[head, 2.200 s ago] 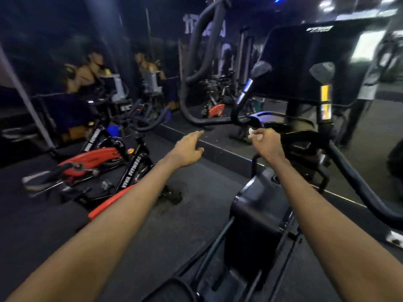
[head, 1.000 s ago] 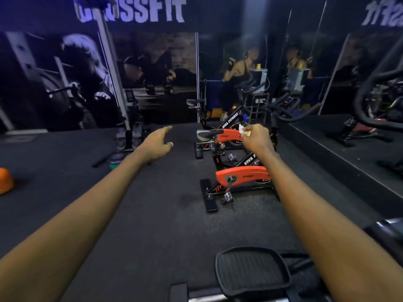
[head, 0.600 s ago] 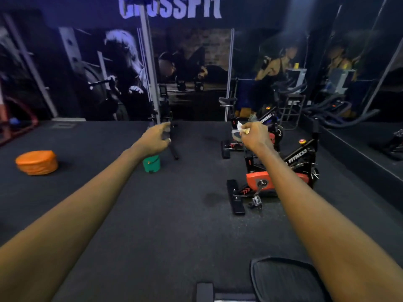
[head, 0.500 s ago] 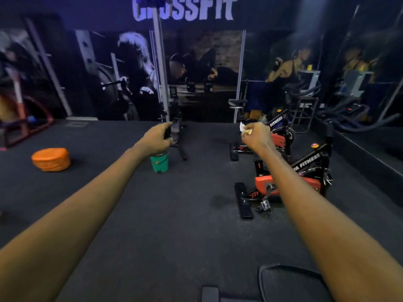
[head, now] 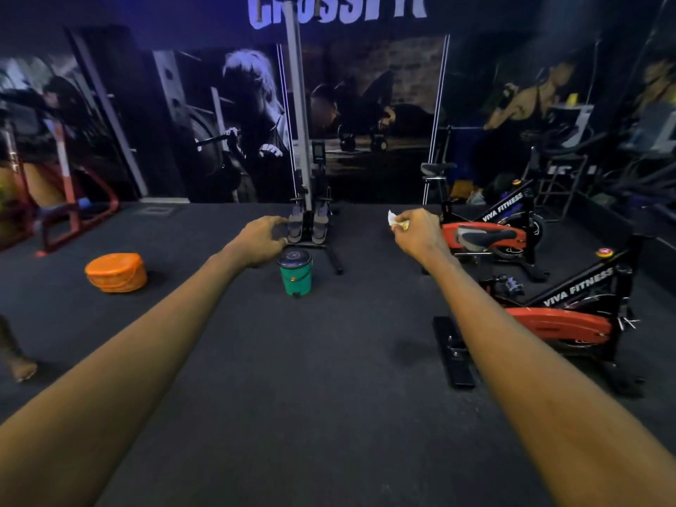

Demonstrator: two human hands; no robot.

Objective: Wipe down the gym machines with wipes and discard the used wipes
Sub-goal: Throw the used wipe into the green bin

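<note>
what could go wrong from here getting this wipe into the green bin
1. The lid of the bin looks closed, and the bin stands some way ahead, so a tossed wipe would likely bounce off or miss.
2. The right hand only pinches the small wipe, so it might slip out on the way.
3. The floor bar of the nearest bike juts out on the right, where a foot could catch it.

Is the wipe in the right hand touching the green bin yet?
Apart. The head view shows the right hand pinching the wipe well to the right of the green bin, with dark floor visible between them.
</note>
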